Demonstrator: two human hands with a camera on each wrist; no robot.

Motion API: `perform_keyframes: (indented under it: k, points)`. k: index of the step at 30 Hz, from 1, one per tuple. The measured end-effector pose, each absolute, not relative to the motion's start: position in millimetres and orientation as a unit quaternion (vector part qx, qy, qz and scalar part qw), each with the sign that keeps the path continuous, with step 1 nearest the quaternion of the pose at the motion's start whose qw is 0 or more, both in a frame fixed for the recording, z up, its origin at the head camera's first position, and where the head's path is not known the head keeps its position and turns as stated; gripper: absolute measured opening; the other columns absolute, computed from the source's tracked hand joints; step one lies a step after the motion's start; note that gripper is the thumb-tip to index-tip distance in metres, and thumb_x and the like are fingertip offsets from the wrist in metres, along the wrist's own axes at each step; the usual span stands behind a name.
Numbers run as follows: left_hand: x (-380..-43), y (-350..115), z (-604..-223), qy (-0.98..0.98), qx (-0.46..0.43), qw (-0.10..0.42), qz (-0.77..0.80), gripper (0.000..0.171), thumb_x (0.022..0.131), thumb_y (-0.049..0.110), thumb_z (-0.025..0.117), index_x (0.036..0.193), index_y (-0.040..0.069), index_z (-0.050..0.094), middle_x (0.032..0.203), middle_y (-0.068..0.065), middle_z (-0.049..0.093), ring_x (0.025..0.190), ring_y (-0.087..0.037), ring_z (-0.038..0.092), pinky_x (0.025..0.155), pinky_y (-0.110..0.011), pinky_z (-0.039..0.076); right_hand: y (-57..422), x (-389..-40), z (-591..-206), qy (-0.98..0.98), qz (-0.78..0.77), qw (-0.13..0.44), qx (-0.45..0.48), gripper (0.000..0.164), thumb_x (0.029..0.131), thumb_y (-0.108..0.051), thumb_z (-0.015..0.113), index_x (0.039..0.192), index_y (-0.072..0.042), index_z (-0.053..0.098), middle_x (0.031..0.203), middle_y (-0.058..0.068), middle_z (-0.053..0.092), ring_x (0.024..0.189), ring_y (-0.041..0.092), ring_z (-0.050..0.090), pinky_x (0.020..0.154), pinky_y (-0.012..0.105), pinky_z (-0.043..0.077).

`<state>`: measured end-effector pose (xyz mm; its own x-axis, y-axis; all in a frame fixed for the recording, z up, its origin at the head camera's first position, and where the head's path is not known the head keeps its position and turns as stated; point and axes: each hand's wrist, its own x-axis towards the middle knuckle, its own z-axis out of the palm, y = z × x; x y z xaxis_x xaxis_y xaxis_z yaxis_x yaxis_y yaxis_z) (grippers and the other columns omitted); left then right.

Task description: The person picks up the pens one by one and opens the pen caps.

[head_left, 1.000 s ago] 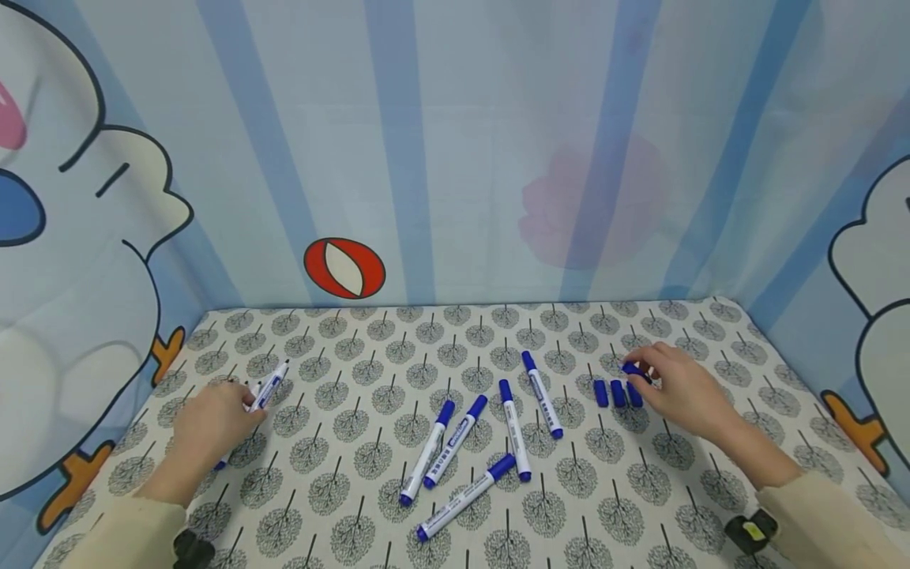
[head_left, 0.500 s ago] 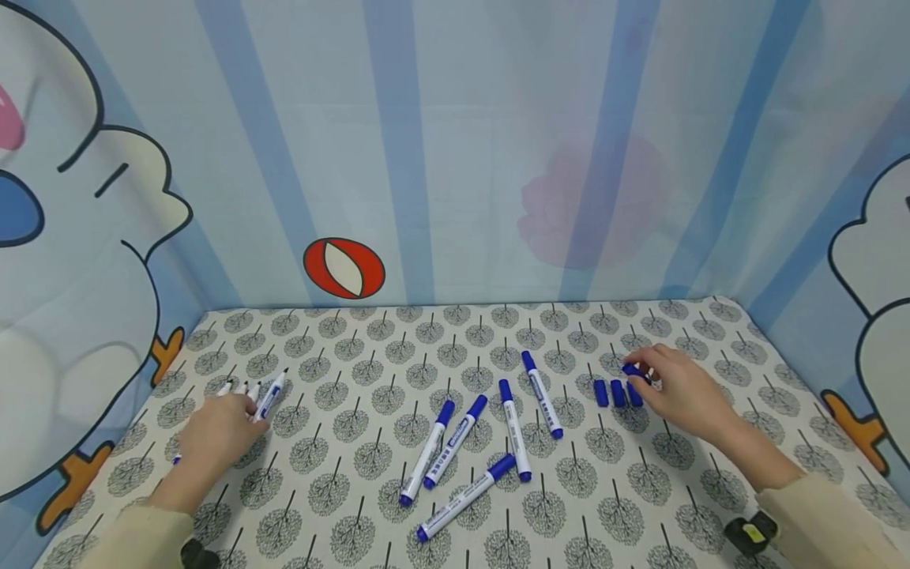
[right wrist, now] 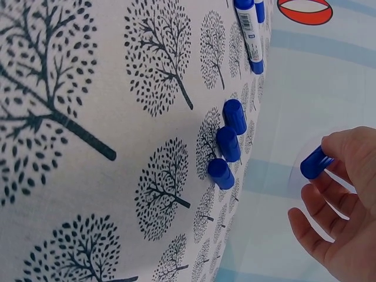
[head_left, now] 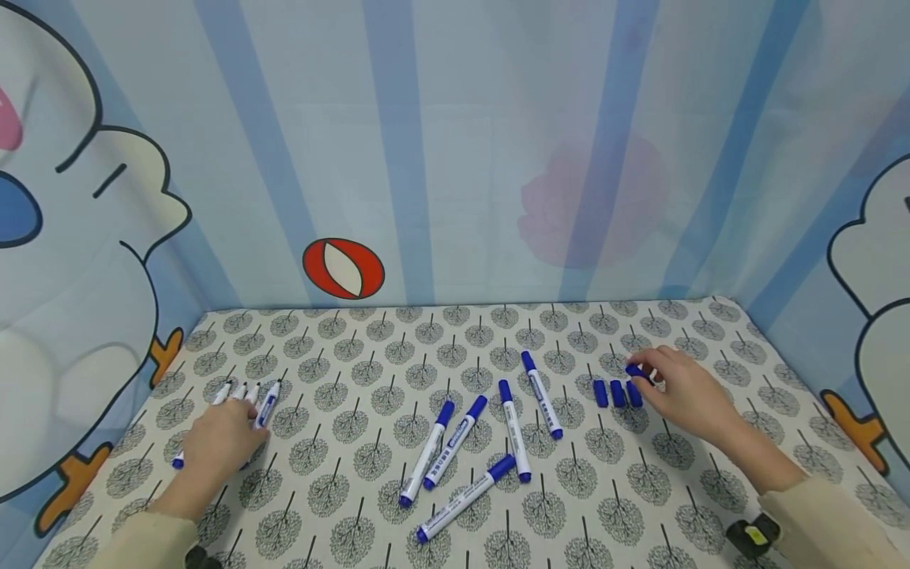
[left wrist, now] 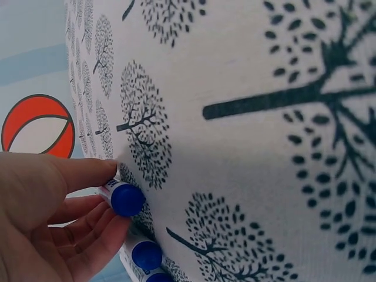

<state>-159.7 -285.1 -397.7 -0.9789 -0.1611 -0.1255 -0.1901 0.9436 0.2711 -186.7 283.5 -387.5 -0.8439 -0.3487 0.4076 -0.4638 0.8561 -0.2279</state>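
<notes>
My left hand [head_left: 222, 435] pinches an uncapped whiteboard marker [head_left: 267, 405], white with a blue end [left wrist: 127, 200], low over the cloth at the left. Just left of it lie three more uncapped markers [head_left: 223, 393], side by side with black tips pointing away and partly hidden by the hand. Between thumb and fingertips, my right hand [head_left: 686, 393] holds a blue marker cap [right wrist: 315, 163], lifted above the cloth. Close by this hand, three blue caps [head_left: 618, 393] lie in a row on the table.
Several capped blue markers [head_left: 458, 440] are spread over the middle of the tree-print tablecloth [head_left: 341, 482]. A pale blue striped curtain [head_left: 462, 158] with cartoon figures hangs behind the table and along both sides.
My left hand has brought its marker down and nearer to me, beside the other uncapped ones, whose tips show more now. My right hand with the cap has hardly moved.
</notes>
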Motion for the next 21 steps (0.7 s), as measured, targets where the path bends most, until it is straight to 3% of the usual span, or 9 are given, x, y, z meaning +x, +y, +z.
perform_keyframes:
  k: [3, 10, 21]
  points:
    - [-160.4, -285.8, -399.9, 0.985, -0.089, 0.050, 0.137, 0.023, 0.079, 0.019, 0.067, 0.091, 0.001, 0.062, 0.063, -0.003, 0.054, 0.052, -0.018, 0.047, 0.041, -0.028, 0.037, 282.9, -186.5, -387.1, -0.949, 0.163, 0.170, 0.210, 0.024, 0.081, -0.009, 0.068, 0.104, -0.005, 0.062, 0.091, 0.006, 0.062, 0.076, 0.017, 0.057, 0.059, 0.028, 0.046]
    - [-161.3, -286.0, -400.7, 0.987, -0.087, 0.047, 0.124, 0.034, 0.078, 0.020, 0.069, 0.102, -0.002, 0.059, 0.067, -0.005, 0.055, 0.055, -0.019, 0.048, 0.043, -0.030, 0.038, 282.8, -186.7, -387.4, -0.949, 0.163, 0.171, 0.209, 0.023, 0.081, -0.009, 0.067, 0.103, -0.005, 0.063, 0.089, 0.005, 0.061, 0.076, 0.017, 0.056, 0.058, 0.026, 0.045]
    - [-159.8, -285.2, -398.2, 0.985, -0.110, 0.049, 0.121, 0.031, 0.078, 0.016, 0.069, 0.101, 0.000, 0.058, 0.068, -0.006, 0.057, 0.056, -0.020, 0.050, 0.043, -0.032, 0.039, 284.4, -187.2, -389.4, -0.949, 0.160, 0.174, 0.208, 0.024, 0.081, -0.010, 0.066, 0.104, -0.005, 0.062, 0.088, 0.004, 0.061, 0.076, 0.017, 0.056, 0.059, 0.027, 0.045]
